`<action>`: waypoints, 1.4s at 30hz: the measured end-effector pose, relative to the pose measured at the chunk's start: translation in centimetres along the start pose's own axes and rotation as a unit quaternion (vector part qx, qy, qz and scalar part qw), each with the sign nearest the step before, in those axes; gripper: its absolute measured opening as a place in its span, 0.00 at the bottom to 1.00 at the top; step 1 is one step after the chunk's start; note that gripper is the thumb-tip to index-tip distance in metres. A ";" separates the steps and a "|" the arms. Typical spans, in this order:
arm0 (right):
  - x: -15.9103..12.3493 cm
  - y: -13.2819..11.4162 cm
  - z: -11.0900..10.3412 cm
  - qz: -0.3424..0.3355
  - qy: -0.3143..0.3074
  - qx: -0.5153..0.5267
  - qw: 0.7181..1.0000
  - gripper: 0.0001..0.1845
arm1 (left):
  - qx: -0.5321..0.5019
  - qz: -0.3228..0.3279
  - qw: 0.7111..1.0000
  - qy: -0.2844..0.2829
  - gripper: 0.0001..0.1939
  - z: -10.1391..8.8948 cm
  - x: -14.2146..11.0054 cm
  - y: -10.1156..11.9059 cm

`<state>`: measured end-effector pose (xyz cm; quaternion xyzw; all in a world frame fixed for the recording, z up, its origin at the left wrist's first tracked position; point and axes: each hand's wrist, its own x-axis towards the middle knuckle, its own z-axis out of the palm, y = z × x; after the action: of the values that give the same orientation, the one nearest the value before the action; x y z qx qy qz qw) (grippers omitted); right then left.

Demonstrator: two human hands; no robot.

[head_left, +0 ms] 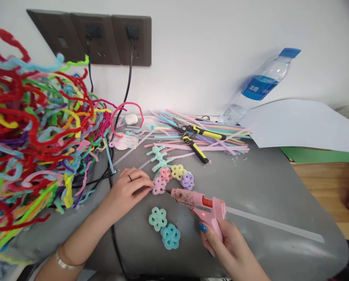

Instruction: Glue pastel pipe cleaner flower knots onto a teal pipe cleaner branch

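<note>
In my right hand (221, 242) is a pink hot glue gun (192, 201), its orange light lit and a clear glue stick (274, 224) poking out the back. Its nozzle points left, at or very near a pinkish-lilac pipe-cleaner flower (159, 186). The fingertips of my left hand (133, 183) pinch that flower's left edge. It sits in a curved row with a coral flower (165, 174), a yellow flower (178, 171) and a purple flower (187, 181). A mint twisted piece (157, 158) lies just behind. Closer to me are a mint flower (157, 219) and a blue flower (170, 236).
A big tangle of pipe cleaners (45, 128) fills the left side. Yellow-black pliers (194, 136) lie on pastel pipe cleaners (233, 147). A water bottle (259, 86) leans on the wall beside white paper (306, 125). A black cable (113, 218) crosses the grey table (250, 253).
</note>
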<state>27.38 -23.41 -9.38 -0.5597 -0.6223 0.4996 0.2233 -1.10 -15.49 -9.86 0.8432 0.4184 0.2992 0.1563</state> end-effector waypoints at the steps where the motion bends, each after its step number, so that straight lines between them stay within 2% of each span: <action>1: 0.0 0.0 0.0 -0.007 0.010 -0.003 1.000 0.30 | 0.001 0.001 1.000 0.001 0.07 0.0 0.0 0.0; 4: 0.0 -0.2 -0.1 -0.030 0.034 -0.008 0.999 0.30 | 0.000 0.002 1.000 0.001 0.07 0.0 0.0 0.0; 7: -0.3 -0.4 -0.1 -0.015 0.063 0.035 0.997 0.30 | -0.008 0.003 1.000 -0.006 0.07 0.0 0.0 -0.1; 10: -0.5 -0.6 -0.1 0.019 0.109 0.148 0.983 0.29 | -0.009 0.006 1.000 -0.001 0.07 -0.1 0.0 0.0; 14: 0.3 -0.5 -1.3 0.022 0.136 0.315 0.939 0.31 | -0.003 -0.003 1.000 0.004 0.06 -0.1 0.0 0.2; 18: 1.2 0.5 -4.8 0.045 0.246 0.376 0.892 0.26 | 0.010 -0.024 0.999 0.019 0.06 -0.4 -0.2 0.3; 21: 1.0 1.7 -8.3 0.060 0.289 0.419 0.859 0.24 | 0.016 -0.020 0.999 0.041 0.07 -0.9 -0.5 0.3; 24: 0.5 2.9 -11.4 0.107 0.275 0.413 0.861 0.24 | 0.011 -0.013 0.999 0.043 0.06 -1.3 -1.1 0.6; 27: 0.4 3.5 -13.5 0.127 0.274 0.416 0.858 0.26 | -0.015 -0.001 1.000 -0.005 0.05 -1.6 -1.9 1.5; 31: 1.1 3.3 -15.2 0.166 0.262 0.449 0.838 0.28 | -0.020 0.012 0.998 -0.066 0.07 -1.6 -3.0 3.1; 34: 0.7 3.3 -15.7 0.226 0.246 0.407 0.850 0.23 | 0.012 0.025 0.995 -0.094 0.10 -1.5 -3.5 3.8; 36: -0.1 3.7 -15.6 0.243 0.268 0.336 0.869 0.19 | 0.022 0.033 0.993 -0.110 0.12 -1.2 -3.7 4.0; 40: -2.1 5.7 -14.9 0.200 0.337 0.168 0.905 0.19 | 0.020 0.030 0.992 -0.123 0.13 -0.5 -4.1 3.9; 42: -2.4 6.9 -14.8 0.183 0.319 0.101 0.924 0.19 | 0.022 0.025 0.993 -0.115 0.12 -0.2 -4.1 3.9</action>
<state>43.76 -21.00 -8.77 -0.7683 -0.3507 0.3870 0.3700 -0.81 -21.13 -9.27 0.8852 0.3831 0.1952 0.1774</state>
